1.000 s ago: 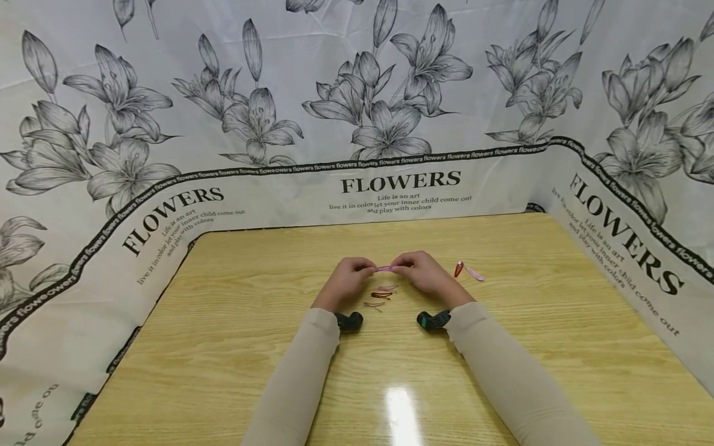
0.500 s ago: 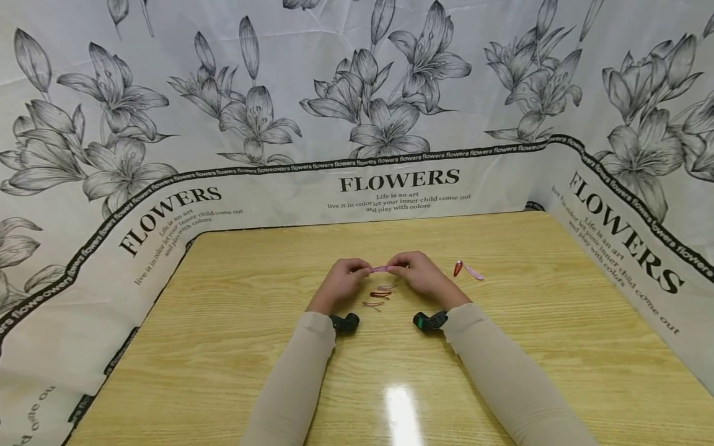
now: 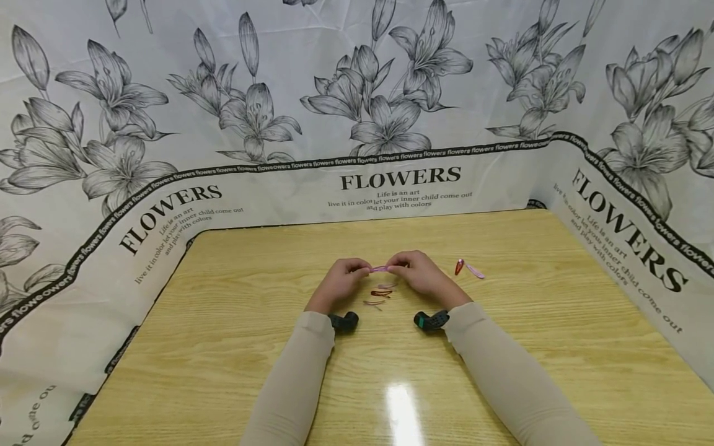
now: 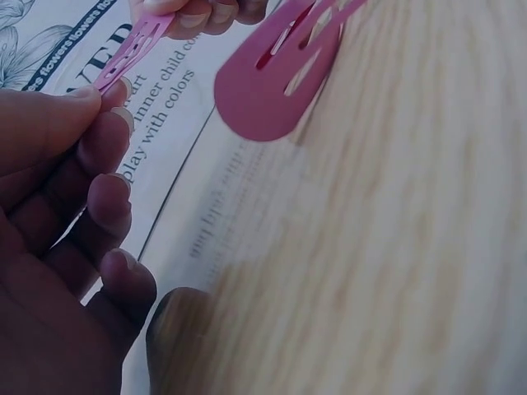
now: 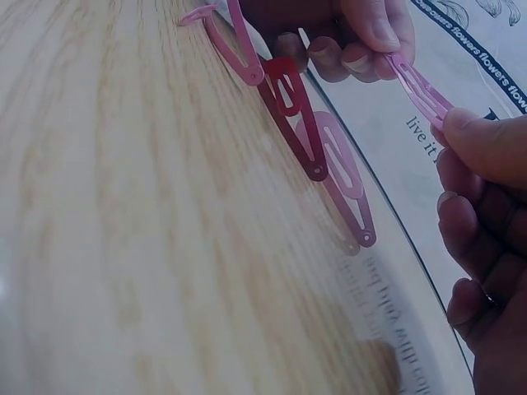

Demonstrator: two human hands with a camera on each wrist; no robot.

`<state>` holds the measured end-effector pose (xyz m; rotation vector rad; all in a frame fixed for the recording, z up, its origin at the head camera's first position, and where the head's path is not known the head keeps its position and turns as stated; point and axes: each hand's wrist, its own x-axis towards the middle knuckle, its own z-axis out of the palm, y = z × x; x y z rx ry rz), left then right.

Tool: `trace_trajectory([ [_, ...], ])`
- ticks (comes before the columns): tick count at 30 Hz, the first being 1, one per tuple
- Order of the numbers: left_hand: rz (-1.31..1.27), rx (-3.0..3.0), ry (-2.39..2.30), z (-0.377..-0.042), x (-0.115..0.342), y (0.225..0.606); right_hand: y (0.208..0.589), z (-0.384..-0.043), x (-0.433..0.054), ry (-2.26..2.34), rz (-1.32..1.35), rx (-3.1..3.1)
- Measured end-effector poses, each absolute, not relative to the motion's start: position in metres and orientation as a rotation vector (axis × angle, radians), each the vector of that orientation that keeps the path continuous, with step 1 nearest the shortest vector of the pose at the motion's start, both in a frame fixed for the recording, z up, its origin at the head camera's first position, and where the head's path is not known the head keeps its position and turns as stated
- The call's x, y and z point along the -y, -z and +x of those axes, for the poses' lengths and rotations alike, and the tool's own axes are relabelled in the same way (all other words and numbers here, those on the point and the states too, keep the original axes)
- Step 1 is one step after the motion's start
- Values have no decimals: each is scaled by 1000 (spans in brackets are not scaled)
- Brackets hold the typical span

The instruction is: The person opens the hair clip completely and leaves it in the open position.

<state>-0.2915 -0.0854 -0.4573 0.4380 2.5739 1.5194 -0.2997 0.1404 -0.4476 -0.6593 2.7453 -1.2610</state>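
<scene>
Wood-grain table (image 3: 223, 353) | pink hair clip (image 5: 421, 90): slim, slotted | left hand (image 3: 339, 282): pinching one end | right hand (image 3: 423, 274): pinching the other

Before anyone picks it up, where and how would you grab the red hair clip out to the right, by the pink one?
I'd probably pinch the red clip by its near end, across its long sides, coming from above and slightly from the near side. Its far end lies close to the pink clip, but the two splay apart at their near ends, which should leave more room there.
</scene>
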Motion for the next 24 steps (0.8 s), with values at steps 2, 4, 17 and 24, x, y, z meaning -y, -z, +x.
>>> trace_trajectory([
  [2,444,-2574,-1519,-291,85,457,447,-300,-140,1266,-658,-2742],
  [4,450,-2575,-1520,-291,85,457,447,-300,-140,1267,-665,-2740],
  [17,489,-2564,-1510,-293,86,460,446,-298,-140,1279,-677,-2723],
  [24,501,-2550,-1520,-292,86,458,446,-298,-140,1305,-640,-2690],
])
